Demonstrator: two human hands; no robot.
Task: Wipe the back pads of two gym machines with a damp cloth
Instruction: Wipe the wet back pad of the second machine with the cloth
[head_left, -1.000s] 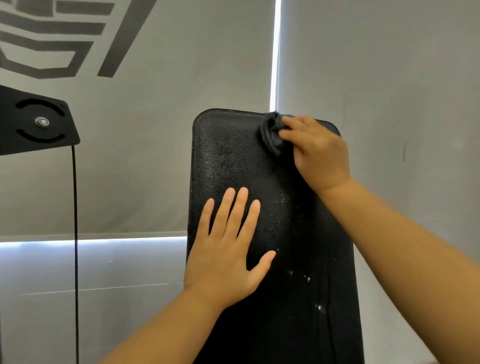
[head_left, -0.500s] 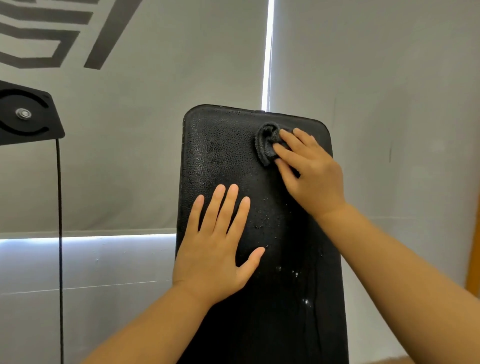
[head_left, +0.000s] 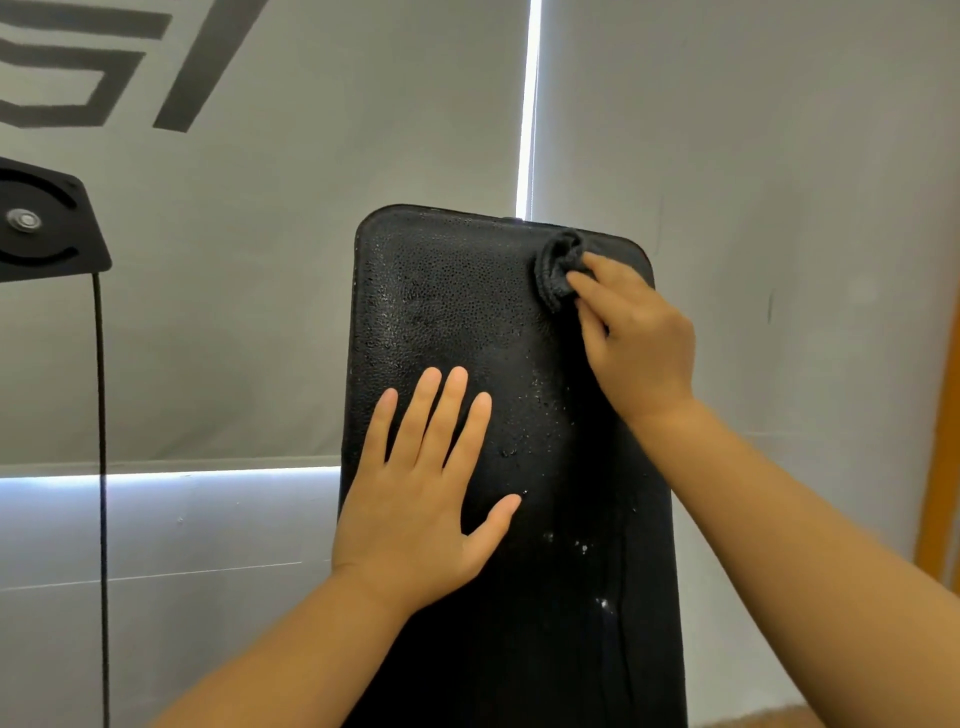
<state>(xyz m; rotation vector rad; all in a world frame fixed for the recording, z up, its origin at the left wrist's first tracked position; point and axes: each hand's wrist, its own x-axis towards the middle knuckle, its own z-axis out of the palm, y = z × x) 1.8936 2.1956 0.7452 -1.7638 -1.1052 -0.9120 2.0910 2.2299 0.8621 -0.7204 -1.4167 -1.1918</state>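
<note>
Pad (head_left: 467, 312) stands upright, long axis vertical, face toward camera; droplets over upper/mid face, so wipe looks partly done, lower pad & 2nd machine prob. left. Left hand (head_left: 421, 499) flat on mid pad, fingers spread. Right hand (head_left: 636, 343) pinches bunched cloth (head_left: 558, 270) against top-right corner.

Two bare forearms enter from bottom edge, no sleeves showing, one either side of back pad (head_left: 467, 312). Left hand (head_left: 415, 499): no rings, no watch, nails short. Right hand (head_left: 639, 343): wrist bare too, nothing worn.
</note>
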